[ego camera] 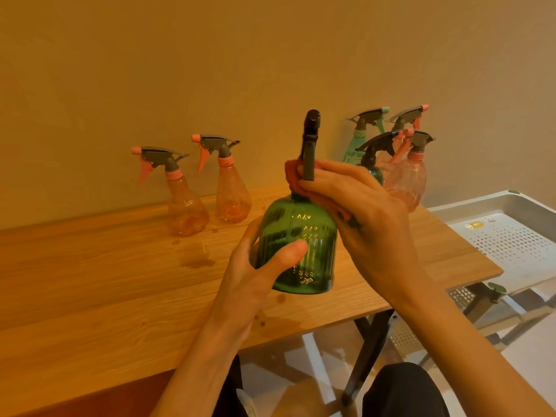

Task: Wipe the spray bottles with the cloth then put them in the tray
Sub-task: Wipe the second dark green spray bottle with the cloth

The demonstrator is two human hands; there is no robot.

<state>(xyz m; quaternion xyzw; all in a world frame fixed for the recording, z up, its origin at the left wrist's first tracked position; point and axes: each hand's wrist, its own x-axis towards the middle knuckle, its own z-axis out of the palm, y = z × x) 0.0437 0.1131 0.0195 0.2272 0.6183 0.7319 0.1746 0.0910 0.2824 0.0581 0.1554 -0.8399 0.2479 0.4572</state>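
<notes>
Green bottle [298, 242] held up over the front edge of the table [90, 281], near its right end. Left hand [255, 275] wrapped round the fat bottom part, thumb pressed flat on the front, other fingers curled behind. Right hand [358, 206] up at the neck, fingers curled round a pink cloth [293, 173] and squeezing it against the bottle just under the black sprayer [310, 145].

Could slip: smooth, maybe wet sides, and only one hand under it. Could squirt, too, with the cloth rubbing so close to the trigger. Could knock the bunch of bottles [397, 155] at the back right corner with a big swing of the elbow. Could miss the white tray [511, 236], off past the right edge, lower than the table.

Two pink bottles [207, 188] near the back edge, left of the middle. Small wet spots [197, 260] on the wood in front of them. Wooden top, dark folding legs underneath. Plain wall behind, warm yellow light, pale floor below.
</notes>
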